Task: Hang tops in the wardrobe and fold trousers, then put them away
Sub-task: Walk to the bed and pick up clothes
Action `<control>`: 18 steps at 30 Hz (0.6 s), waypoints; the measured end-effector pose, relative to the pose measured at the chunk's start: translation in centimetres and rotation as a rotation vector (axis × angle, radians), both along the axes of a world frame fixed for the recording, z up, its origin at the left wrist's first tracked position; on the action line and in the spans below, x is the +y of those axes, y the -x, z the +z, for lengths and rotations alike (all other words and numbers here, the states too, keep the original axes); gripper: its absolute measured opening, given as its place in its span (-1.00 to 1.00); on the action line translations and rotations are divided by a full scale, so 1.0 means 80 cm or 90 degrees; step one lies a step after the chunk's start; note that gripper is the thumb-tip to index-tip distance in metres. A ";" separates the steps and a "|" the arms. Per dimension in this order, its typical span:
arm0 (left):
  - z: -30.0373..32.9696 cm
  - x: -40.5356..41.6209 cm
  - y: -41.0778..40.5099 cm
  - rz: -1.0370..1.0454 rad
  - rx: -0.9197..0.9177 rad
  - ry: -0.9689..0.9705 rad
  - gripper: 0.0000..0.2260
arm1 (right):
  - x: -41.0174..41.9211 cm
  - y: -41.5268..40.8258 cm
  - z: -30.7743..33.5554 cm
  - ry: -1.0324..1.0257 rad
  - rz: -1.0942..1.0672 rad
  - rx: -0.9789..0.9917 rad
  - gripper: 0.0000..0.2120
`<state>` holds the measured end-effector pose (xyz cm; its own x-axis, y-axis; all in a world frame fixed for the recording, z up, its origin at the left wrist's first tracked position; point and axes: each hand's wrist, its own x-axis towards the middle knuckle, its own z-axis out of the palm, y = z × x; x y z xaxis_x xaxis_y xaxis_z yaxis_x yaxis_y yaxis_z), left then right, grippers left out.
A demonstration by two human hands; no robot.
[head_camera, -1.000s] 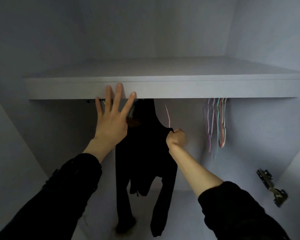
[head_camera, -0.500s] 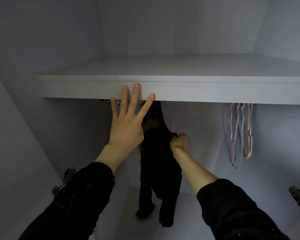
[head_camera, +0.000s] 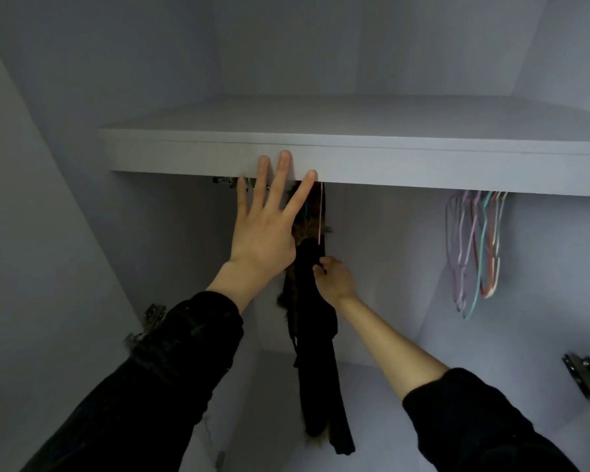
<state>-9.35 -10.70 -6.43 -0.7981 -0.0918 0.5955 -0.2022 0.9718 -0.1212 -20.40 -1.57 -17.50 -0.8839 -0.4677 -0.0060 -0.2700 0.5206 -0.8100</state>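
Right hand (head_camera: pixel 334 281) pinches black top (head_camera: pixel 315 321) hanging below shelf (head_camera: pixel 389 161); left hand (head_camera: pixel 263 233) spread wide beside it.

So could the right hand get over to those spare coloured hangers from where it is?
Probably yes. The right hand pinches the black top, and only open wardrobe space lies between it and the empty hangers hanging further right. It would have to let go first.
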 end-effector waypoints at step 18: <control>-0.253 0.148 -0.438 0.542 -0.077 -0.479 -0.52 | 0.047 -0.366 -0.114 -0.222 0.640 0.070 -0.70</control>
